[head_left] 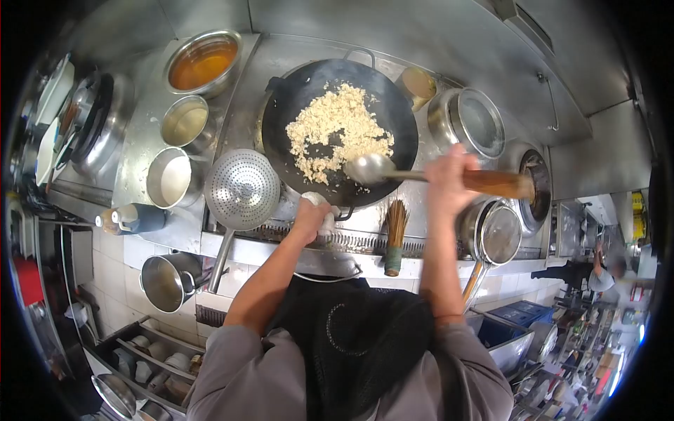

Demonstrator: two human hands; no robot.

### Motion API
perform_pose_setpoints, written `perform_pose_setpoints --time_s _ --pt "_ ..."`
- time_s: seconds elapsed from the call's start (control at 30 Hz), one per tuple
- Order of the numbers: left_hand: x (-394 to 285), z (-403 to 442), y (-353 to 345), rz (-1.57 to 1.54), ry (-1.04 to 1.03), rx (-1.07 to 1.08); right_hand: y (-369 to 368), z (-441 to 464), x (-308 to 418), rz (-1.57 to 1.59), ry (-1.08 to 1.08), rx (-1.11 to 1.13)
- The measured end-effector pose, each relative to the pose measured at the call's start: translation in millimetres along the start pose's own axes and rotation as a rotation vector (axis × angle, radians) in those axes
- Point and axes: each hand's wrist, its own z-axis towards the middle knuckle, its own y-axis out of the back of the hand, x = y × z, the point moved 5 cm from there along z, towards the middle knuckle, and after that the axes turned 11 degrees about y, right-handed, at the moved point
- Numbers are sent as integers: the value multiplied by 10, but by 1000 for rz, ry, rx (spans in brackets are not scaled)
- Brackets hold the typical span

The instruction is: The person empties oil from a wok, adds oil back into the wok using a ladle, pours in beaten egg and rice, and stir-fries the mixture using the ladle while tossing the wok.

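A black wok (281, 105) sits on the stove in front of me, holding pale crumbly food (337, 119) that looks like scrambled egg or rice. My left hand (314, 216) is closed around a white cloth (327, 223) at the wok's near rim, beside its loop handle (345, 215). In my right hand (449, 182) is a ladle (370, 169) with a wooden handle (498, 184); its metal bowl rests in or just above the food at the wok's right side. The ladle and right hand are slightly blurred.
Left of the wok lie a perforated strainer (243, 189), metal pots (170, 177) and a bowl of orange liquid (204, 63). A bamboo brush (395, 235) lies at the stove's front edge. Rightward stand a metal pot (478, 123) and a mesh strainer (501, 235). Another person (602, 277) is far right.
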Motion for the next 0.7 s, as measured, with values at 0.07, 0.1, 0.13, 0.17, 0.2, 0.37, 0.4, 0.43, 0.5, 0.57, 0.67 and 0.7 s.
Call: perform_pose_setpoints --time_s 0.07,0.1,0.13,0.17,0.2,0.37,0.4,0.43,0.5,0.57,0.67,0.7 --pt "-38 -48 -16 5 8 -39 -134 -123 -562 75 103 4" --pt "-49 -30 -27 7 3 -39 -207 -61 -729 153 127 66" --pt "-32 -13 -34 19 40 -17 -194 115 -799 100 -11 2" --pt "-21 -6 -8 37 78 3 -214 351 -626 26 -74 -51" --pt "-15 -8 29 60 120 26 -189 541 -450 -43 -66 -54" --pt "55 33 43 -22 64 14 -124 753 -666 -90 241 -310" --pt "48 16 71 7 59 -78 -312 585 -846 39 157 -201" --pt "17 22 90 34 47 -168 -484 532 -905 170 78 -87" --pt "-13 8 85 35 35 -116 -493 576 -819 106 -11 -55" --pt "43 86 102 74 47 -49 -547 733 -576 -30 -56 -33" --pt "-8 32 52 -17 -9 -43 -516 1015 -367 -30 135 -217" --pt "-33 26 59 -22 -8 -50 -567 1002 -513 -27 128 -211"
